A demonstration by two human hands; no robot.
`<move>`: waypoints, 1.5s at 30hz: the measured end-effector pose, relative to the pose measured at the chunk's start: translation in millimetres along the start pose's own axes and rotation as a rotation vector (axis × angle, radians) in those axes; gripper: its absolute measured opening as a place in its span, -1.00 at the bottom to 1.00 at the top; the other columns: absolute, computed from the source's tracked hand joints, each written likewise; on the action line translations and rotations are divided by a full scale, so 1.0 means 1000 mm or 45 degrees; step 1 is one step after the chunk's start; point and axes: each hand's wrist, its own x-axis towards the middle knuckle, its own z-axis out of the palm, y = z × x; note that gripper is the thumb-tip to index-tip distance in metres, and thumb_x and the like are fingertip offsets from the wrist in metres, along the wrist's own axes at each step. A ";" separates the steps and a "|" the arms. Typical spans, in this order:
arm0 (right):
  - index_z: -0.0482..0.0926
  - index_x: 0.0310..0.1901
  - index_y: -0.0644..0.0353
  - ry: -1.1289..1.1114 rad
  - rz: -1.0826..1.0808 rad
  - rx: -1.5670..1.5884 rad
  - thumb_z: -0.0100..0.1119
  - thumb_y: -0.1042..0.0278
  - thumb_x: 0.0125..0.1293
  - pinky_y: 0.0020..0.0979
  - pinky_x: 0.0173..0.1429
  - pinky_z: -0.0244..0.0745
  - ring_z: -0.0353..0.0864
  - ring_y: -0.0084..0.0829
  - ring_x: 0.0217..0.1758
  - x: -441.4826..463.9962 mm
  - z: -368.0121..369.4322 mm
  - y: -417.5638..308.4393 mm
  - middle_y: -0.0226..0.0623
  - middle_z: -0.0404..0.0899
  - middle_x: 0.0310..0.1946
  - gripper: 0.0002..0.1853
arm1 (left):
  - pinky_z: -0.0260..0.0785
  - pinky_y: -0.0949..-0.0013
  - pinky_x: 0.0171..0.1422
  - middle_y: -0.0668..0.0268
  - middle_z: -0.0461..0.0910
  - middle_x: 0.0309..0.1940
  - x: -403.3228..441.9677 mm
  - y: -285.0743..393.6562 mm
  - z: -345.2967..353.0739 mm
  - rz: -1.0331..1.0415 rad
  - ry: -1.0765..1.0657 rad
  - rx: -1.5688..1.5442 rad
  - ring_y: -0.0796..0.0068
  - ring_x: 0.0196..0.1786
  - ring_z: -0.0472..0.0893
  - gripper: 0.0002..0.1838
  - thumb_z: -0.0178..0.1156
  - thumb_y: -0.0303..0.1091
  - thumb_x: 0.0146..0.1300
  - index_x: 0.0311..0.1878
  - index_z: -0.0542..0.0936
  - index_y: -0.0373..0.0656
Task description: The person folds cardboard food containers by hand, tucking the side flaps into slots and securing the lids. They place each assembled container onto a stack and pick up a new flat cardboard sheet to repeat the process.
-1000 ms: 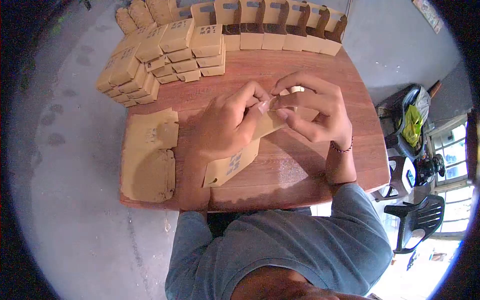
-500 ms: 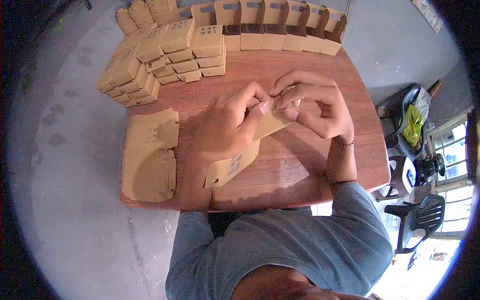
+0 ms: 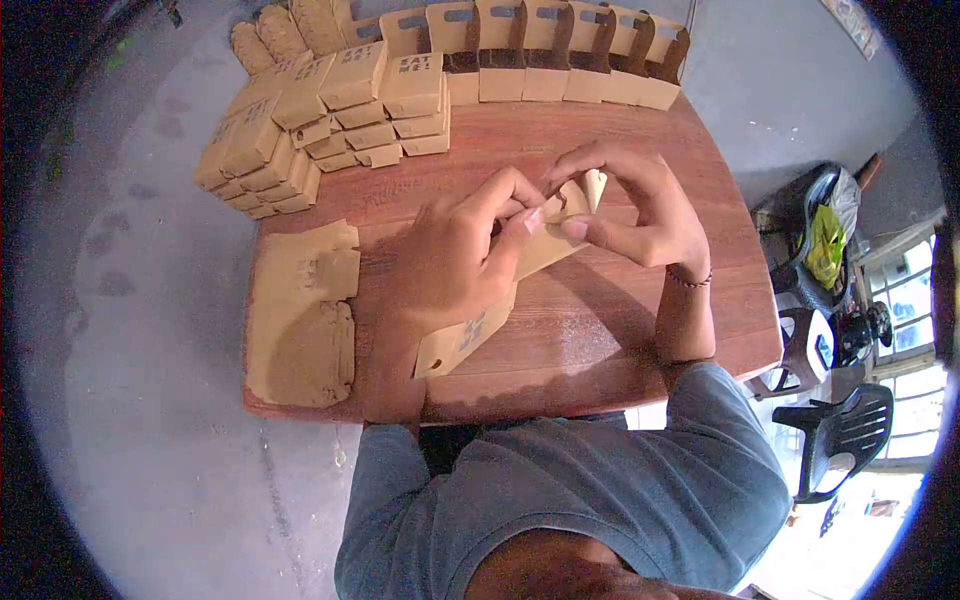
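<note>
A brown cardboard box piece (image 3: 545,250), partly folded, lies between my hands over the middle of the table, with a printed panel stretching toward the front edge. My left hand (image 3: 465,245) pinches its near-left part, fingers bent and thumb pressed on the card. On the far right side of the piece, my right hand (image 3: 635,205) grips a folded flap, with the thumb below and curled fingers above. The fingertips of both hands are close together. Part of the card is hidden by my left hand and forearm.
Flat cardboard blanks (image 3: 300,330) lie at the table's left edge. Closed printed boxes (image 3: 350,75) are stacked at the back left. A row of open carriers (image 3: 545,85) lines the back edge of the wooden table (image 3: 700,300). A black chair (image 3: 835,440) stands beyond the right side.
My right hand's fingers have lifted and spread away from the thumb, baring more of the folded flap. My left hand has hardly moved.
</note>
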 end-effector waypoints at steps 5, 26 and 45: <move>0.63 -0.09 0.32 -0.081 -0.004 -0.091 0.37 0.45 -0.08 -0.31 0.06 0.52 0.68 -0.25 -0.07 -0.002 -0.005 -0.002 -0.11 0.67 -0.16 -0.58 | 0.49 0.16 -0.26 0.10 0.69 -0.39 0.001 -0.003 0.008 0.120 0.093 -0.023 0.10 -0.33 0.71 -0.89 0.16 -0.38 0.33 -0.14 0.52 -0.18; 0.66 -0.15 0.26 -0.133 0.170 -0.043 0.49 0.45 -0.02 -0.37 0.01 0.50 0.67 -0.35 -0.15 -0.005 -0.009 -0.008 -0.22 0.70 -0.24 -0.66 | 0.51 0.08 -0.17 0.16 0.71 -0.31 -0.007 0.010 0.007 0.080 0.036 0.192 0.05 -0.17 0.70 -0.66 0.25 -0.30 0.29 0.07 0.40 -0.07; 0.62 -0.30 0.28 0.542 0.040 -0.019 0.44 0.34 0.17 -0.42 -0.20 0.54 0.69 -0.41 -0.32 0.003 0.009 0.007 -0.20 0.68 -0.42 -0.79 | 0.52 0.29 -0.01 0.04 0.59 0.00 0.008 -0.004 0.003 -0.019 0.679 0.042 0.30 -0.01 0.63 -0.46 0.36 -0.21 0.22 0.17 0.45 -0.28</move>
